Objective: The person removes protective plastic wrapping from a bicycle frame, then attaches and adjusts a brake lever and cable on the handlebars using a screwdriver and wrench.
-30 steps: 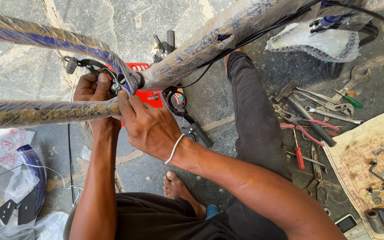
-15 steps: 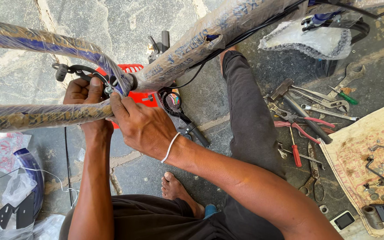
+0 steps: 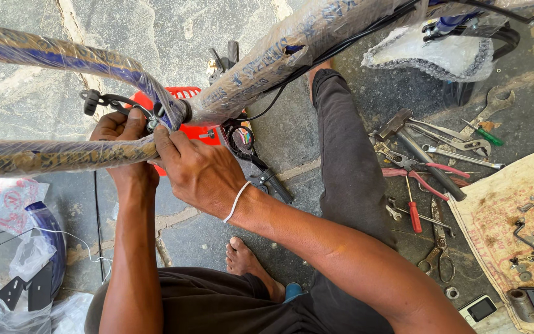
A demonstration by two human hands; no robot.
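I see both hands clenched at the plastic-wrapped blue bicycle frame (image 3: 63,59) junction: left hand (image 3: 122,127) gripping the black brake lever (image 3: 103,102), right hand (image 3: 196,170) pinching the lower wrapped tube (image 3: 38,154).

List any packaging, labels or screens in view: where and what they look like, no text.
Plastic wrap: clear film with blue print, taped around the bike frame tubes at the top and left.
Plastic bags: clear, crumpled, bottom left on the floor, with black brackets inside.
Phone: small, white body, dark screen, on the floor bottom right.
Sack: tan cloth, stained, spread flat at right under small metal parts.
Both hands, left hand and right hand, are at the frame joint.
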